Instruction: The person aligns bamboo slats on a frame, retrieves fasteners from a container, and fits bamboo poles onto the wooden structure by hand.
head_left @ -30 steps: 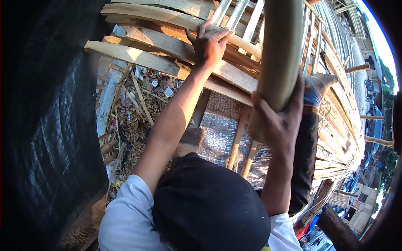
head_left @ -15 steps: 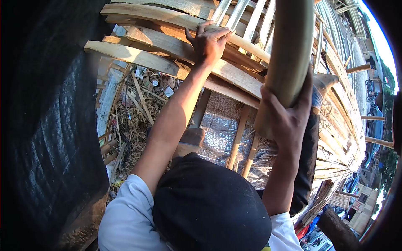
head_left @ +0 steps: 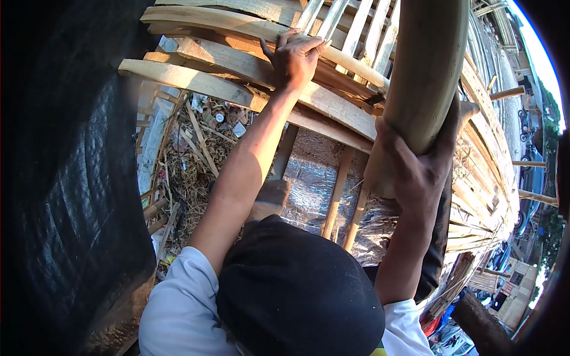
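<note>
In the head view my right hand (head_left: 418, 163) is wrapped round the lower part of a thick, smooth bamboo pole (head_left: 427, 65). The pole rises towards the camera and leaves the top of the view. Up and to the left, my left hand (head_left: 295, 62) is closed over a thin bamboo rail (head_left: 356, 67), which lies across several pale bamboo slats (head_left: 357, 32). Some of its fingers are hidden behind the knuckles. Just below that hand run stacked rough wooden boards (head_left: 231, 59).
A dark cap (head_left: 300, 291) covers the lower middle. Beneath the boards are a silvery sheet (head_left: 312, 184), thin wooden struts (head_left: 337, 193) and dry litter (head_left: 199, 142). A black tarp (head_left: 77, 196) hangs at left. Split bamboo (head_left: 487, 196) lies at right, with a vehicle (head_left: 530, 178) beyond.
My right hand and the thick bamboo pole have shifted a little to the right, and the pole looks larger. My left hand stays on the rail.
</note>
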The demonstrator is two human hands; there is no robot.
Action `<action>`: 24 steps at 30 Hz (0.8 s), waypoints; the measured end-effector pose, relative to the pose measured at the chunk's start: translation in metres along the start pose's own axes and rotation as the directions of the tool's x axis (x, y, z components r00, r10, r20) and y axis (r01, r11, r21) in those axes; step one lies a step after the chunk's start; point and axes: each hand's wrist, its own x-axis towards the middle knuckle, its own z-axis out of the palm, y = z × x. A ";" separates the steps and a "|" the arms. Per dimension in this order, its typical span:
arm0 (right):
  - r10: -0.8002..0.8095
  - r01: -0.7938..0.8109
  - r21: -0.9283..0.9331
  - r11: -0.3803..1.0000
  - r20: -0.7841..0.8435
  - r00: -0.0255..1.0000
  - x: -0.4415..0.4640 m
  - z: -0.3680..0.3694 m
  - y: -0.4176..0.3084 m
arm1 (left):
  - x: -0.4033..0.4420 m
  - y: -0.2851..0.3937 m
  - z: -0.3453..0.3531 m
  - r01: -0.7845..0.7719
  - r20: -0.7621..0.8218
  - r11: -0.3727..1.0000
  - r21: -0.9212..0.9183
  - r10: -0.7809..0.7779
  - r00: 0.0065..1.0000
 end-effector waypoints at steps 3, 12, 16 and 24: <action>0.102 -0.103 0.012 0.995 0.040 0.994 -0.018 0.022 0.025 | -0.003 0.005 -0.002 0.005 -0.002 1.000 -0.028 -0.005 1.000; 0.091 -0.091 0.051 0.995 0.010 0.996 0.000 0.008 0.011 | 0.003 0.004 0.001 0.006 -0.008 0.997 -0.080 -0.007 1.000; 0.122 -0.123 0.026 0.992 0.022 0.992 -0.018 0.023 0.031 | -0.001 -0.002 0.004 -0.014 -0.025 0.979 -0.201 0.009 1.000; 0.033 -0.031 -0.023 0.999 0.091 0.995 -0.001 0.011 0.003 | 0.004 -0.007 0.005 -0.128 -0.030 0.989 -0.069 0.126 0.992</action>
